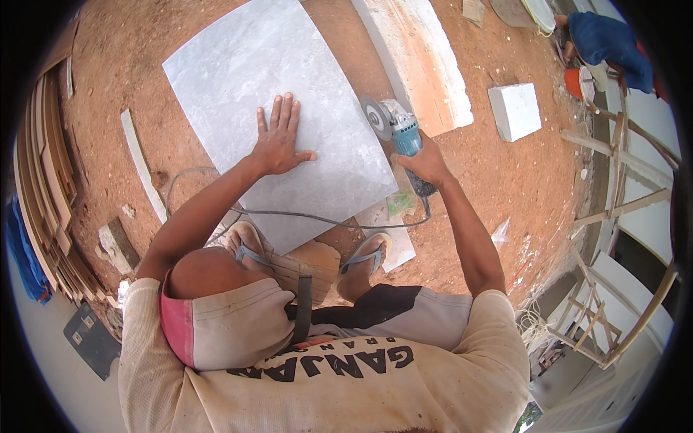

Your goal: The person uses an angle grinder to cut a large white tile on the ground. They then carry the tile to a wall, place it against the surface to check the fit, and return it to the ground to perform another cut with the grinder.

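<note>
My left hand (281,139) lies flat with fingers spread on a large grey tile (238,86), which slopes across the reddish ground in front of me. In my right hand (426,160) is a teal angle grinder (406,137), gripped around its body. Its cutting disc (375,117) stands at the tile's right edge; whether it touches the tile I cannot tell. A dark power cord (317,215) leads from the grinder's rear and runs across the tile's near end toward the left. The fingertips of my right hand are partly hidden behind the grinder.
Beyond the grinder lies a long white block (422,65), with a smaller white block (515,112) to its right. A narrow strip (143,166) and stacked boards (47,180) are at left. Another person (610,47) bends near an orange bucket (577,83). Wooden poles (624,206) stand at right.
</note>
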The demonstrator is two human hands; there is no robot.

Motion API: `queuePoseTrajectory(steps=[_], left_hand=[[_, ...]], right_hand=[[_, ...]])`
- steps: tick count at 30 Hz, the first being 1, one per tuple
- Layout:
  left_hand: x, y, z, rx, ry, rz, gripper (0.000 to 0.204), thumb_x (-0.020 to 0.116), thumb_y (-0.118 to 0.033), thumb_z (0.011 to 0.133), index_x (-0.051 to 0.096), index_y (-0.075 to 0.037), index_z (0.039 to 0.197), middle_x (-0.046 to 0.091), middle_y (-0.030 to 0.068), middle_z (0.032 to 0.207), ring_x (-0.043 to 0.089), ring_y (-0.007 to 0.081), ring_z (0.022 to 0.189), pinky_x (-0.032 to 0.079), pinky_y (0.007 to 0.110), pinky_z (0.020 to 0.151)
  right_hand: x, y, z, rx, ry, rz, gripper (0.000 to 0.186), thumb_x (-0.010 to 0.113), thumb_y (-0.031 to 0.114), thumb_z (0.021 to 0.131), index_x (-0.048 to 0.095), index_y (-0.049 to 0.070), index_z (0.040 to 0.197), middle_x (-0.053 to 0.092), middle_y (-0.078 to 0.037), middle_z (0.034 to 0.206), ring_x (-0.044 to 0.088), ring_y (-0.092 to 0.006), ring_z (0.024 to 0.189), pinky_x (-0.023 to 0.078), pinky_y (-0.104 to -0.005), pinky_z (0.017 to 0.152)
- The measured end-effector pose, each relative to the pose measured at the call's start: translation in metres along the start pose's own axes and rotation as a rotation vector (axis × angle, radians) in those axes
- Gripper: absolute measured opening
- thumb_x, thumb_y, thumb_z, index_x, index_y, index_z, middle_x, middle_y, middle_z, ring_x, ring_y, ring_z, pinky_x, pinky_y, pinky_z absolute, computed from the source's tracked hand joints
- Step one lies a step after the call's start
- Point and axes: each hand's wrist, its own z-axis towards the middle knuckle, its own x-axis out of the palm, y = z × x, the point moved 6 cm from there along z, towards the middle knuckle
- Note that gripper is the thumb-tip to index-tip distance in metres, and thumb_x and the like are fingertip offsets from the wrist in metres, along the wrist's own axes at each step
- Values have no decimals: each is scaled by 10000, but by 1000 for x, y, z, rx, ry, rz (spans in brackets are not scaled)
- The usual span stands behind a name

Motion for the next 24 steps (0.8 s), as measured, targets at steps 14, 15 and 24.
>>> queuePoseTrajectory(steps=[14, 15, 24], left_hand=[[-2, 0, 0, -11, 25, -7, 1243, 636, -701, 862, -20, 43, 1611, -108, 244, 1691, -169, 393, 1561, -84, 676, 1204], [-1, 0, 0, -11, 24, -2, 1244, 635, -702, 862, -20, 43, 1611, -108, 244, 1691, -170, 392, 1561, -84, 676, 1204], [-4, -2, 0, -33, 54, -4, 1244, 660, -675, 860, -42, 20, 1615, -111, 241, 1692, -173, 380, 1563, -98, 647, 1217]], right_hand=[[1, 5, 4, 23, 3, -21, 743, 794, 271, 669, 575, -40, 1307, 709, -238, 1120, 699, -340, 1029, 538, -406, 914], [1, 5, 4, 20, 1, -22, 740, 794, 269, 668, 576, -39, 1304, 709, -236, 1118, 700, -338, 1028, 538, -406, 914], [1, 7, 7, 11, -7, -23, 706, 790, 269, 667, 589, -31, 1273, 710, -231, 1105, 701, -334, 1024, 540, -410, 906]])
